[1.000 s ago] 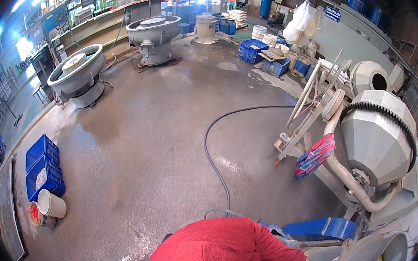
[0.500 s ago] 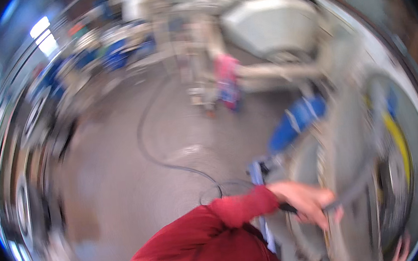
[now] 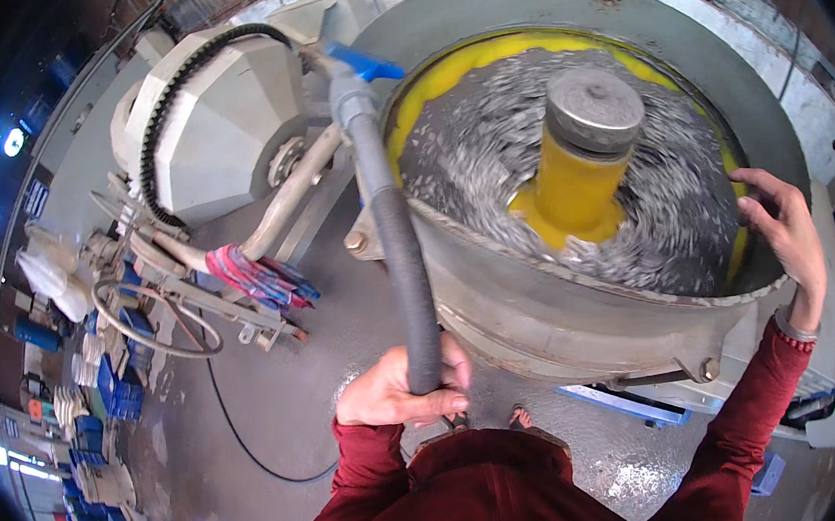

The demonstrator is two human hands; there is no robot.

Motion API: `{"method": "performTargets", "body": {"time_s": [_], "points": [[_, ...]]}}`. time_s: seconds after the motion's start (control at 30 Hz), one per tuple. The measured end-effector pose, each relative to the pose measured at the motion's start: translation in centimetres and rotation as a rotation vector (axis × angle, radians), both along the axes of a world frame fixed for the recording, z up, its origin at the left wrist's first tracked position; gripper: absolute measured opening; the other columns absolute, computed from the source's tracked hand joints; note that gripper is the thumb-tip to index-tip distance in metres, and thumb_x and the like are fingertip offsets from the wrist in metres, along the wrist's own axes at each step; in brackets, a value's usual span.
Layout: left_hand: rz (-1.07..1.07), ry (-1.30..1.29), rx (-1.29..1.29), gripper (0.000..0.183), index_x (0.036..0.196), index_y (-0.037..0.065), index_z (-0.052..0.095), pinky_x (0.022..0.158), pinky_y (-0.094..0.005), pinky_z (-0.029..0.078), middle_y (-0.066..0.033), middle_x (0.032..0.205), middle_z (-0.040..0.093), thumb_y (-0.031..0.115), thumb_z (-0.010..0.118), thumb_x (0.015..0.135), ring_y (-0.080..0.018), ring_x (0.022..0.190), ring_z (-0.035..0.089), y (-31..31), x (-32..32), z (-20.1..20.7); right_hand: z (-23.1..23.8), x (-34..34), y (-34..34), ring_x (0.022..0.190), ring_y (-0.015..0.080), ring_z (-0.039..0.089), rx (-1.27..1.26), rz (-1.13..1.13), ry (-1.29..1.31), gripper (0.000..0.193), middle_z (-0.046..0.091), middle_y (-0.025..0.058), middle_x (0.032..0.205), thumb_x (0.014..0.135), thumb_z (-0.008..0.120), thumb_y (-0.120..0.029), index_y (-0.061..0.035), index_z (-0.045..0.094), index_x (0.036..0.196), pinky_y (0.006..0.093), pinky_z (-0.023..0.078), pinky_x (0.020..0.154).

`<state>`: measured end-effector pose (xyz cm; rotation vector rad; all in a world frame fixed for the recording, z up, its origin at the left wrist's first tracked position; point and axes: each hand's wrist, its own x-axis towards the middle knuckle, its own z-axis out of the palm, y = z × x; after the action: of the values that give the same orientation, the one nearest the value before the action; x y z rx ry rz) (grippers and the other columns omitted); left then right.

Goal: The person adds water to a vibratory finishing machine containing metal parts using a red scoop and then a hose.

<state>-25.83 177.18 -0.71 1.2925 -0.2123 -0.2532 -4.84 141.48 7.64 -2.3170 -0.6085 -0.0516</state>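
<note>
My left hand (image 3: 390,389) is closed around the lower end of a thick grey hose (image 3: 402,252). The hose rises along the left of a large round vibratory bowl (image 3: 546,344) to a pipe fitting with a blue valve handle (image 3: 363,63). My right hand (image 3: 787,230) is at the bowl's right side, fingers apart and slightly bent, with nothing in it. Its fingertips hang over the yellow lining; whether they touch cannot be told. Inside the bowl, many small shiny metal pieces (image 3: 472,145), blurred by motion, surround a yellow centre column (image 3: 581,179) with a metal cap (image 3: 596,108).
Left of the bowl stands a pale many-sided drum machine (image 3: 223,118) on a pipe frame, a pink-and-blue cloth (image 3: 263,275) draped over it. A black cable (image 3: 239,443) crosses the wet floor. Blue crates (image 3: 118,388) and stacked goods line the far left.
The view has swung to the right and sharpened, bringing the bowl to the middle. My left hand keeps hold of the hose; my right hand has come up to the bowl's right side.
</note>
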Motion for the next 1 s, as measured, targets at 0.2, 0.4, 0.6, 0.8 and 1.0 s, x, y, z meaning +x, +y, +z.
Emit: {"method": "performTargets", "body": {"time_s": [0.2, 0.4, 0.6, 0.8, 1.0], "points": [[0.082, 0.029, -0.157, 0.021, 0.084, -0.005, 0.044, 0.034, -0.0248, 0.029, -0.01, 0.06, 0.047, -0.01, 0.06, 0.072, -0.0105, 0.04, 0.041, -0.4, -0.4, -0.7, 0.0, 0.4, -0.2, 0.058, 0.0078, 0.043, -0.049, 0.025, -0.11, 0.026, 0.048, 0.0034, 0.061, 0.079, 0.058, -0.012, 0.0012, 0.058, 0.102, 0.0247, 0.036, 0.053], [0.05, 0.027, -0.195, 0.019, 0.085, -0.004, 0.042, 0.034, -0.0243, 0.028, -0.0093, 0.061, 0.045, -0.01, 0.057, 0.076, -0.0089, 0.039, 0.038, -0.6, -0.2, -0.4, 0.2, 0.4, -0.5, 0.058, 0.0072, 0.043, -0.033, 0.03, -0.062, 0.027, 0.049, 0.0023, 0.061, 0.08, 0.058, -0.013, 0.0025, 0.057, 0.102, 0.0243, 0.038, 0.054], [0.049, 0.07, -0.109, 0.019, 0.086, -0.004, 0.044, 0.035, -0.024, 0.03, -0.0095, 0.063, 0.047, -0.011, 0.058, 0.075, -0.0092, 0.04, 0.041, -0.2, -0.4, -0.1, 0.1, 0.0, -0.2, 0.058, 0.0061, 0.042, 0.014, 0.027, -0.047, 0.024, 0.048, -0.0001, 0.064, 0.081, 0.057, -0.013, 0.0019, 0.058, 0.101, 0.0227, 0.036, 0.053], [0.069, 0.011, -0.011, 0.025, 0.084, -0.005, 0.046, 0.036, -0.0235, 0.034, -0.0065, 0.057, 0.048, -0.011, 0.065, 0.068, -0.0094, 0.041, 0.046, 0.2, -0.2, -0.6, -0.1, 0.1, -0.1, 0.057, 0.005, 0.041, 0.015, 0.029, 0.028, 0.026, 0.046, -0.0019, 0.062, 0.082, 0.058, -0.014, 0.0006, 0.058, 0.104, 0.0222, 0.036, 0.053], [0.035, -0.033, -0.021, 0.028, 0.082, -0.005, 0.047, 0.035, -0.0231, 0.033, -0.0042, 0.053, 0.047, -0.011, 0.069, 0.065, -0.009, 0.04, 0.046, 0.0, 0.0, 0.2, 0.1, -0.1, 0.2, 0.057, 0.0055, 0.041, 0.025, 0.007, 0.032, 0.026, 0.047, -0.0019, 0.062, 0.082, 0.059, -0.014, 0.0008, 0.058, 0.103, 0.0227, 0.036, 0.052]]}}
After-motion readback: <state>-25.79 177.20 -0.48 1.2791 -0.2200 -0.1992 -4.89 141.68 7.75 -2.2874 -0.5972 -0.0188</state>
